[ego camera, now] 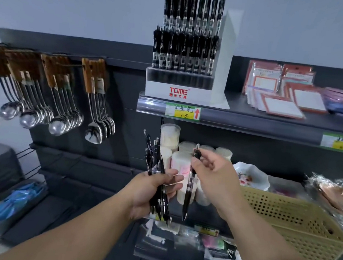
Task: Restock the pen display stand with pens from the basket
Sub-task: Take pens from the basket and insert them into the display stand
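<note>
A white tiered pen display stand [177, 92] sits on the upper shelf, its two upper rows filled with several black pens [184, 49]; its front bottom tier looks bare. My left hand [150, 192] grips a bundle of black pens [156, 170], their clips pointing up. To its right, my right hand [214, 176] pinches a single black pen [189, 188] near its clip end, tip hanging down. The yellow perforated basket [296, 221] rests on the lower shelf at the right; its inside is mostly hidden.
Spoons with wooden handles [64, 102] hang on hooks at the left. White cylindrical tubs [171, 142] stand behind my hands. Notepad packs [281, 94] lie on the upper shelf beside the stand. A patterned dish [250, 175] and wrapped goods sit near the basket.
</note>
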